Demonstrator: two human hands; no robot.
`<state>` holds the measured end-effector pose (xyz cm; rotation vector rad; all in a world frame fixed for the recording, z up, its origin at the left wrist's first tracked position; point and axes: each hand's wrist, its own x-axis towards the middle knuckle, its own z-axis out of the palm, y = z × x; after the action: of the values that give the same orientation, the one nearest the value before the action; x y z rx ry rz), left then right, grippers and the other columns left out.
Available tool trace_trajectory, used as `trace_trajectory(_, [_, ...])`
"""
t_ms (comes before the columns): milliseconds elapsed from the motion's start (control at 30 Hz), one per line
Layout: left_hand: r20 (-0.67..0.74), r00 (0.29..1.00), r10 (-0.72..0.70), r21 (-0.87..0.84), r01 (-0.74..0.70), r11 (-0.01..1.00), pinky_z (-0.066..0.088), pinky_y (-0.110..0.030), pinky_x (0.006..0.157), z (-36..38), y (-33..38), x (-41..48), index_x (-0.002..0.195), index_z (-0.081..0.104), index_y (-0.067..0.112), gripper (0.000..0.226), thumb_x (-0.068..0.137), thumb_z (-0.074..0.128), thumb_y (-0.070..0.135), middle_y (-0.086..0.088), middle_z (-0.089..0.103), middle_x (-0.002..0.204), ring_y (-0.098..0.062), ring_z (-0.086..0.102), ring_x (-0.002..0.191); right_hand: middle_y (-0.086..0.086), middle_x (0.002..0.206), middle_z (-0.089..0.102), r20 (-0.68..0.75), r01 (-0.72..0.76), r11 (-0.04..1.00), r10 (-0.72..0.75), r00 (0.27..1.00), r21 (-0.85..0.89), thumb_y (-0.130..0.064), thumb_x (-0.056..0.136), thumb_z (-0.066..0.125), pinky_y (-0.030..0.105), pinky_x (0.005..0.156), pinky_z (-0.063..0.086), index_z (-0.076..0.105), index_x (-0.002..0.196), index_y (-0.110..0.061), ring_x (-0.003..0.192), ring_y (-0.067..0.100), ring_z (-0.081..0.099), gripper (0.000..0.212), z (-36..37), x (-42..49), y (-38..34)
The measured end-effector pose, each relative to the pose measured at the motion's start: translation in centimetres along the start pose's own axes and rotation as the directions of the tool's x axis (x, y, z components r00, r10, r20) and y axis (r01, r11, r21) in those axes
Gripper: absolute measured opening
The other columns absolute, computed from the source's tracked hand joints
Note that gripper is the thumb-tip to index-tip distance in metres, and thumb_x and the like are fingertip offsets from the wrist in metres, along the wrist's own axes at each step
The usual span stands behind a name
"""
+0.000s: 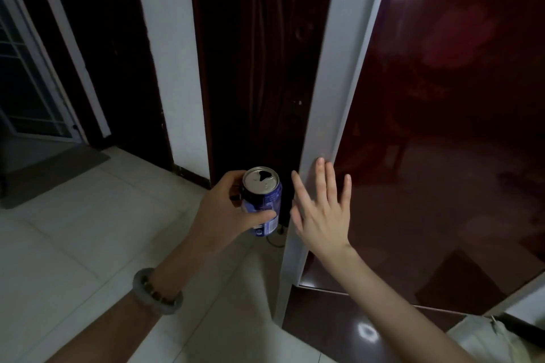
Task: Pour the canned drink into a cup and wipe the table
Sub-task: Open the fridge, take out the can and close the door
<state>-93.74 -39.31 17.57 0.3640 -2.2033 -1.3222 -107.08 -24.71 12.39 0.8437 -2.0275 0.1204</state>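
the left hand [227, 209] holds a blue can [262, 200] in the air, above the white tiled floor [73, 244]. its fingers [233, 181] are curled around the back of the can and the thumb lies across the front of the label, so the grasp is closed on the can. the can stands almost upright, a little tilted, and its silver top shows a dark opening, so it is already opened. on the left wrist there is a grey bracelet [157, 290].

the right hand [321, 215] is just beside the can, on its right, but it does not touch it. its fingers [320, 180] are straight and spread, released, and they hold nothing. the fingertips lie over the edge of a white frame [324, 97] and a glossy dark red panel [442, 127]; i cannot tell if they really touch the surface.

behind the can there is a dark wooden door [259, 68] with some chipped spots. far on the left a grey mat [50, 174] lies on the floor, before a glass door.
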Motion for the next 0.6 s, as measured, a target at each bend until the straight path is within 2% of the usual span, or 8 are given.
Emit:
trace_trajectory(100, [0.005,1.000,0.001,-0.023,-0.001,1.000,0.050,-0.014,0.079,0.5,-0.9,2.2,0.113,0.054,0.026,0.068,0.055,0.089,0.023,0.017,0.065,0.104,0.005,0.061,0.096,0.020,0.152,0.011,0.034,-0.004,0.999,0.005,0.999,-0.034,-0.032,0.078,0.055,0.056,0.112,0.009,0.037,0.142,-0.024,0.142,0.034,0.003,0.067,1.8,1.5,0.5])
trace_trajectory(233, [0.065,0.998,0.016,-0.060,-0.012,0.998,0.049,-0.011,0.077,0.9,-1.6,5.4,0.114,0.054,0.027,0.068,0.056,0.089,0.020,0.013,0.066,0.105,0.002,0.062,0.096,0.019,0.153,0.008,0.094,-0.004,0.997,0.011,0.996,-0.074,-0.034,0.074,0.060,0.055,0.112,0.003,0.033,0.144,-0.024,0.143,0.032,-0.012,0.076,4.1,3.4,1.5])
trace_trajectory(400, [0.106,0.993,0.041,-0.071,-0.034,0.997,0.051,-0.014,0.075,1.4,-2.3,9.6,0.103,0.052,0.040,0.065,0.054,0.089,0.019,0.018,0.066,0.100,0.006,0.063,0.091,0.019,0.153,0.010,0.135,-0.065,0.990,0.081,0.988,-0.122,-0.034,0.072,0.065,0.054,0.112,0.005,0.031,0.145,-0.024,0.143,0.033,-0.004,0.081,6.8,5.2,2.2])
trace_trajectory(467, [0.138,0.989,0.056,-0.073,-0.046,0.996,0.051,-0.015,0.076,1.7,-2.7,11.3,0.105,0.052,0.039,0.066,0.053,0.089,0.021,0.019,0.065,0.102,0.008,0.062,0.092,0.018,0.154,0.007,0.159,-0.071,0.987,0.094,0.983,-0.146,-0.035,0.075,0.062,0.055,0.112,0.005,0.028,0.146,-0.024,0.144,0.033,-0.008,0.080,8.0,5.8,2.6])
trace_trajectory(600, [0.209,0.973,0.101,-0.071,-0.088,0.994,0.047,-0.007,0.076,1.9,-3.5,14.7,0.110,0.052,0.033,0.069,0.053,0.090,0.024,0.021,0.061,0.105,0.014,0.056,0.097,0.018,0.154,0.006,0.196,-0.100,0.977,0.138,0.971,-0.191,-0.034,0.077,0.059,0.055,0.112,0.006,0.026,0.147,-0.025,0.143,0.031,-0.013,0.078,9.7,6.9,3.3])
